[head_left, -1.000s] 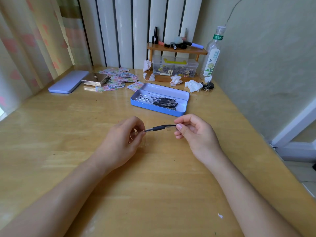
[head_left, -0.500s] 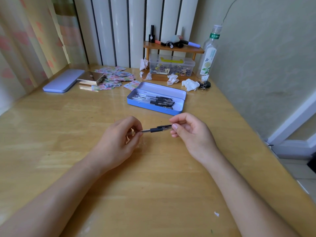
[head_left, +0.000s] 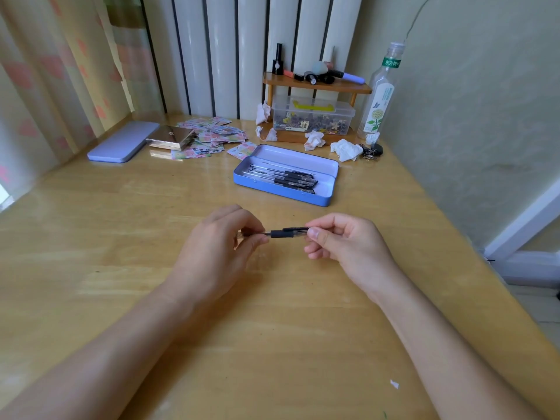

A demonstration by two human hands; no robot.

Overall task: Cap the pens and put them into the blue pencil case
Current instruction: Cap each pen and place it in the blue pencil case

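Black pen (head_left: 281,233): held level above the middle of the table (head_left: 121,268), between both hands. Left hand (head_left: 218,250): fingers pinched on the barrel end. Right hand (head_left: 342,241): fingers closed on the cap (head_left: 295,229) end; clip visible on top. Whether the cap is fully seated cannot be told. Blue pencil case (head_left: 285,194): open, toward the far edge of the table, right of centre, well apart from the hands; several capped pens (head_left: 291,180) lie inside. Step in hand, by judgement: capping. Next move would call for pressing the cap home, then carrying the pen forward and laying it alongside the others.
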